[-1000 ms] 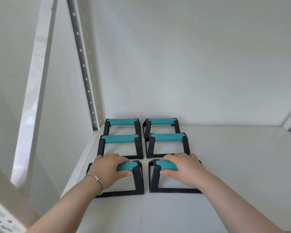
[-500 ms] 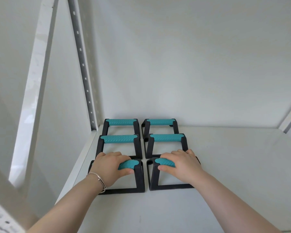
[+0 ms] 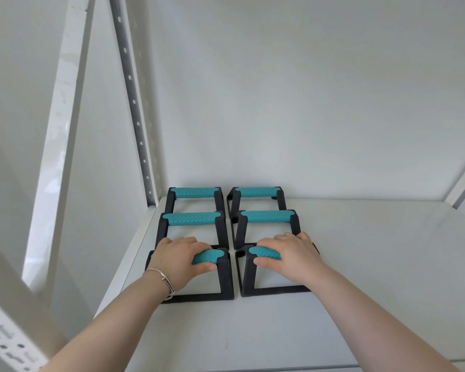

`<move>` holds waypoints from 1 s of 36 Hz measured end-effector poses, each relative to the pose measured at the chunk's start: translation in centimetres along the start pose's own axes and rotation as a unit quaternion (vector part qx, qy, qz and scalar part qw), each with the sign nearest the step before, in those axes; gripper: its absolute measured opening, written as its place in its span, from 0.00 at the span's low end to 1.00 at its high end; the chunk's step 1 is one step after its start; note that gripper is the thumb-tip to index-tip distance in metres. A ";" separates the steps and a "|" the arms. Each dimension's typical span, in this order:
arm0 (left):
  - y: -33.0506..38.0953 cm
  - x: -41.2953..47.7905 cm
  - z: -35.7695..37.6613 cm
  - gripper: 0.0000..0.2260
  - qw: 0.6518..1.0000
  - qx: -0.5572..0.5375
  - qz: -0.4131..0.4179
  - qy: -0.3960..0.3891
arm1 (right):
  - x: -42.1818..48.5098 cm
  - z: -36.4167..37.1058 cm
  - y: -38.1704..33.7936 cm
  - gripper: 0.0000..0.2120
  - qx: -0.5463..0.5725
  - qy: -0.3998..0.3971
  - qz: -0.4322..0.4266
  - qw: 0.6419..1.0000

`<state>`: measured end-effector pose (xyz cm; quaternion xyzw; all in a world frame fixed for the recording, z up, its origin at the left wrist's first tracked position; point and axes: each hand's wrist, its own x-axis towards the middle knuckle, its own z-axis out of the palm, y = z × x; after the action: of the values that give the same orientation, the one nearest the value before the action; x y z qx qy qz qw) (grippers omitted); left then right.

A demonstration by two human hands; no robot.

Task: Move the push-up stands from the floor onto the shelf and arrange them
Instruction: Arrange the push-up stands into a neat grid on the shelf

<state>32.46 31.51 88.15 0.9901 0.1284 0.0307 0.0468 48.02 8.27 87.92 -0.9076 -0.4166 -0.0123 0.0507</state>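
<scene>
Teal-handled black push-up stands, six in total, stand in two columns on the white shelf point(image 3: 360, 264), near its back left corner. Left hand point(image 3: 177, 260) is wrapped around the handle of the front left stand point(image 3: 223, 275). Right hand point(image 3: 290, 257) is wrapped around the handle of the front right stand point(image 3: 249, 277). Both forearms reach forward, and a thin bracelet point(image 3: 163, 277) circles the left wrist.

Six push-up stands point(image 3: 193, 218) on shelf point(image 3: 360, 264), hands gripping front pair
</scene>
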 end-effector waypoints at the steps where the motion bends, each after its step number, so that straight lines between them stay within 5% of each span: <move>1: 0.0 0.0 0.0 0.25 1.000 0.000 -0.001 -0.002 | 0.0 -0.1 -0.1 0.38 0.000 -0.003 0.002 1.000; 9: 0.1 0.0 0.0 0.25 1.000 0.001 -0.001 -0.002 | -0.3 -0.2 -0.5 0.28 0.001 -0.011 0.014 1.000; 36: 0.0 0.2 0.2 0.25 1.000 0.003 0.001 0.004 | -0.3 -0.1 -0.5 0.35 0.002 -0.007 0.005 1.000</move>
<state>32.65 31.57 87.96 0.9902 0.1280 0.0345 0.0436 47.50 8.36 88.06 -0.9095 -0.4127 -0.0053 0.0496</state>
